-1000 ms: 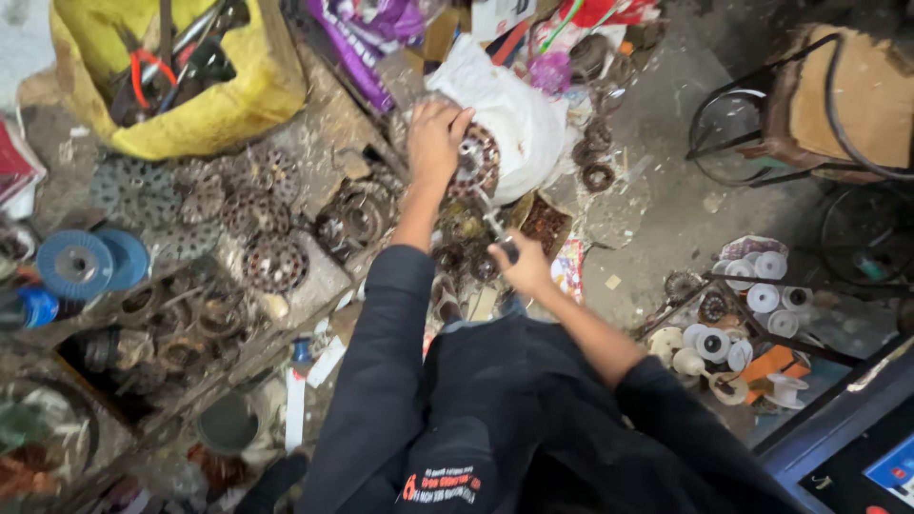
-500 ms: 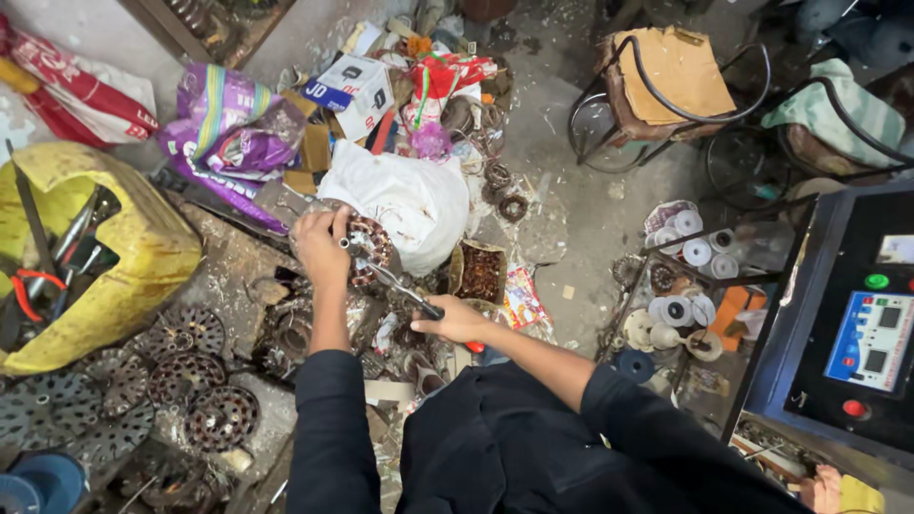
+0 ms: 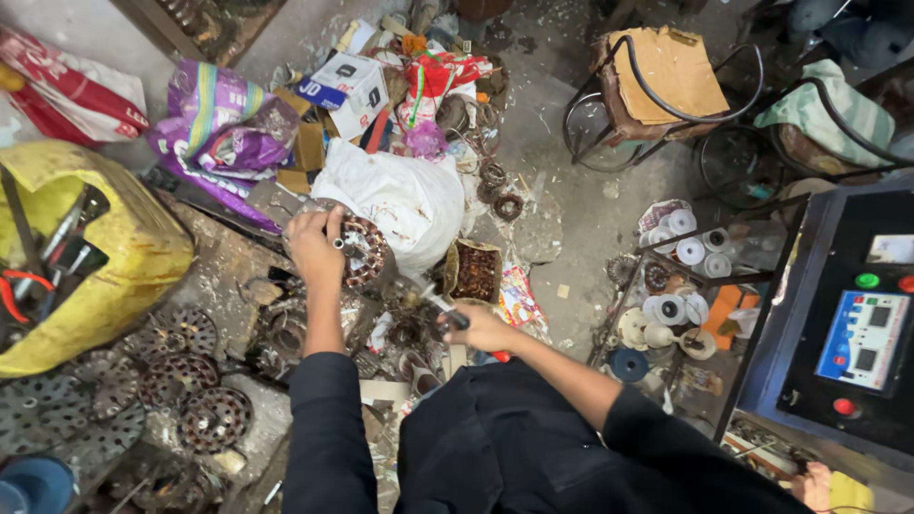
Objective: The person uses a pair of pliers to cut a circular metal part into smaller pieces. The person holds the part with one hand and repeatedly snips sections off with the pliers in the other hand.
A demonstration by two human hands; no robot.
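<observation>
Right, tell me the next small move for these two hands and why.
Probably bring the slim tool in the right hand up to the round copper-wound motor core. The left hand holds that core raised over the cluttered bench, against the white sack, while the tool's tip points toward it but sits apart, below and to its right.

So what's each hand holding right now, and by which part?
The left hand grips a round, rusty motor core by its rim. The right hand holds a slim metal tool by its handle end.
</observation>
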